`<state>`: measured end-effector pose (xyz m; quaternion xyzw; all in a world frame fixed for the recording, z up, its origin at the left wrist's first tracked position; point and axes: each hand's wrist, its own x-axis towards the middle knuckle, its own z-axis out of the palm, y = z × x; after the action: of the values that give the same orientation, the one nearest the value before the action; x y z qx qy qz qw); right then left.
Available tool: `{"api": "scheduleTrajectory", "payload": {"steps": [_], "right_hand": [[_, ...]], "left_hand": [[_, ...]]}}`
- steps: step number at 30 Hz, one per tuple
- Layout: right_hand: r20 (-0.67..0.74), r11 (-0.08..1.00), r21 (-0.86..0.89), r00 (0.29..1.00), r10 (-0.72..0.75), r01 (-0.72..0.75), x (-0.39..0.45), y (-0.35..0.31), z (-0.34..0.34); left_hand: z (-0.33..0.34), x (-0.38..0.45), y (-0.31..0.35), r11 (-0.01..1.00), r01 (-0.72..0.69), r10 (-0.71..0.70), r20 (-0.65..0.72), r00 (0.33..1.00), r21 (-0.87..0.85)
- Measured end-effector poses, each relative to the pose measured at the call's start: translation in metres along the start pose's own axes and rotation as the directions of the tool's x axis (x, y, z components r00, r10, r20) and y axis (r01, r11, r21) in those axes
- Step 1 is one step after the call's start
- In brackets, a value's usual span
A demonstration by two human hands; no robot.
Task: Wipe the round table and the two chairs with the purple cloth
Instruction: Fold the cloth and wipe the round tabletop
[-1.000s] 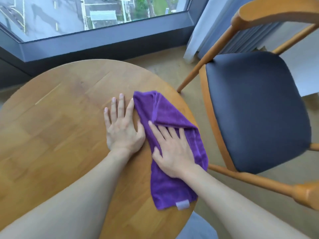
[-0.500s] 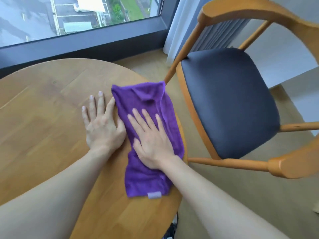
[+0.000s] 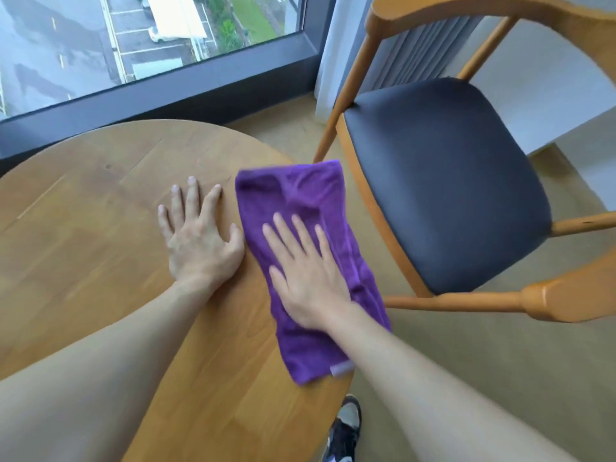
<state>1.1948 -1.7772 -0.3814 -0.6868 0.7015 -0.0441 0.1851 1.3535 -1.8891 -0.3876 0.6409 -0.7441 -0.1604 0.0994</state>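
Purple cloth (image 3: 310, 261) lies folded on the round table (image 3: 100, 248) at its right edge, one side overhanging. On the cloth the right hand (image 3: 306, 271) presses flat, fingers straight and spread. Just left of the cloth, the left hand (image 3: 200, 241) rests flat, fingers splayed. Beyond the cloth stands a wooden chair (image 3: 443, 181) with a dark seat.

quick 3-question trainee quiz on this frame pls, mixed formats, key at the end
1. True or false: the right hand lies flat on the purple cloth.
2. The left hand rests on: A) the chair seat B) the bare round table C) the cloth.
3. Fill in: the chair in view has a dark ____ on a wooden frame.

Key: 1 true; 2 B; 3 seat.
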Motion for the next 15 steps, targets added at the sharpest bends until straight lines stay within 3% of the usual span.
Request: {"api": "scheduleTrajectory", "payload": {"steps": [2, 5, 10, 12, 15], "right_hand": [[0.026, 1.000, -0.011, 1.000, 0.002, -0.002, -0.037, 0.002, 0.005], [0.026, 0.992, -0.019, 0.992, 0.122, -0.122, -0.070, -0.002, 0.012], [0.048, 0.969, 0.024, 0.968, 0.246, -0.248, -0.123, -0.032, 0.019], [0.053, 0.980, 0.007, 0.978, 0.201, -0.201, -0.116, -0.026, 0.009], [-0.010, 0.982, -0.051, 0.983, 0.184, -0.184, -0.035, -0.008, -0.004]], "left_hand": [[-0.002, 0.001, 0.000, 1.000, -0.008, 0.008, 0.012, 1.000, -0.012], [-0.003, -0.019, 0.000, 0.993, -0.092, 0.093, 0.010, 0.996, -0.071], [0.008, -0.121, 0.014, 0.978, -0.210, 0.210, 0.095, 0.973, -0.006], [0.011, -0.127, 0.014, 0.974, -0.223, 0.219, 0.109, 0.970, 0.029], [0.013, -0.116, 0.013, 0.969, -0.230, 0.221, 0.100, 0.970, 0.088]]}}
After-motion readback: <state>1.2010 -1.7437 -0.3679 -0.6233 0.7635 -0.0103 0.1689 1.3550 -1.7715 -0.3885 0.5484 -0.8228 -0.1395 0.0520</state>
